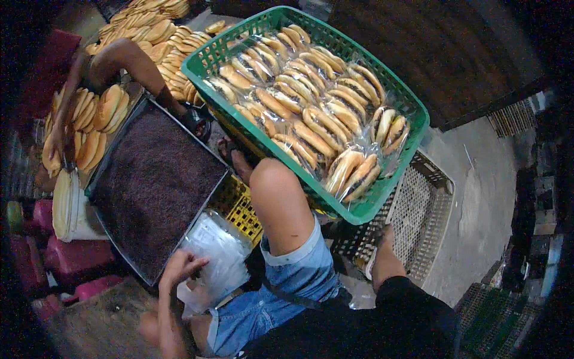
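Observation:
Over a stack of clear plastic bags (pixel 218 245), my left hand (pixel 186 266) hovers or rests with fingers loosely bent and partly apart; no item shows in it. The bags lie beside a metal tray (pixel 127 254) filled with dark, crumbly filling (pixel 158 173). My right hand (pixel 384 237) hangs low near a pale crate, dark and blurred, its fingers not readable. In front of me, a green plastic basket (pixel 272 152) holds many filled bread rolls (pixel 326 122), packed in clear bags and set in rows.
Across from me, another person's hand (pixel 57 143) touches split buns (pixel 86 149) left of the tray. More buns (pixel 149 36) are heaped behind. A pale mesh crate (pixel 421 209) stands on the floor right of the basket; a yellow crate (pixel 245 212) shows below the tray.

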Motion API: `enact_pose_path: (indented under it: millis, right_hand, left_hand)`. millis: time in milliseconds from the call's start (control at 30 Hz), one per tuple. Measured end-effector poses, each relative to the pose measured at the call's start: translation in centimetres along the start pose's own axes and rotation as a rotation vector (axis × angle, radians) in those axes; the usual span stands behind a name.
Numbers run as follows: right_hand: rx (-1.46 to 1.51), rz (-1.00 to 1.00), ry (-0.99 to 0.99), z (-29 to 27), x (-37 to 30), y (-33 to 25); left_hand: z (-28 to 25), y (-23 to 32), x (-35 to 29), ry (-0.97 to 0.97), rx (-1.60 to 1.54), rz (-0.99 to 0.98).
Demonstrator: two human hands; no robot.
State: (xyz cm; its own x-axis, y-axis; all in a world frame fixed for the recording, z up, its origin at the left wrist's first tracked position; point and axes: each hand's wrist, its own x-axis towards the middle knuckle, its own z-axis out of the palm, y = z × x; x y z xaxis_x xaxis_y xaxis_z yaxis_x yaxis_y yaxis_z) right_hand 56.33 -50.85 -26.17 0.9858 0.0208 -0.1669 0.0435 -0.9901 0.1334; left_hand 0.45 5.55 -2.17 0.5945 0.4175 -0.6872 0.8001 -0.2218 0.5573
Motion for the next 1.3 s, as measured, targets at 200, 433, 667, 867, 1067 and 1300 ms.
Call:
enact_pose_path:
  millis: [200, 433, 667, 867, 1067, 1300]
  right_hand:
    - [0.862, -0.283, -0.169, -32.2, -7.9, -5.8]
    - [0.839, -0.324, 0.184, -55.3, -22.2, -2.5]
    - [0.234, -0.83, 0.331, -57.4, -21.6, -16.3]
    - [-0.207, -0.979, 0.502, -51.6, -17.1, -30.5]
    - [-0.107, -1.114, 0.434, -49.2, -19.8, -39.5]
    - [0.337, -1.586, 0.681, -51.0, -32.1, -42.7]
  left_hand:
    - [-3.8, 2.5, -7.2, 0.008, -0.101, -0.128]
    - [-5.7, 2.8, -5.7, 0.077, -0.329, 0.011]
    - [-5.6, 3.9, -9.0, 0.337, -0.479, 0.168]
    - [-5.9, 4.8, -10.1, 0.601, -0.702, 0.275]
    - [-6.4, 4.2, -9.2, 0.634, -0.731, 0.3]
    - [-6.6, 4.8, -10.2, 0.755, -0.589, 0.312]
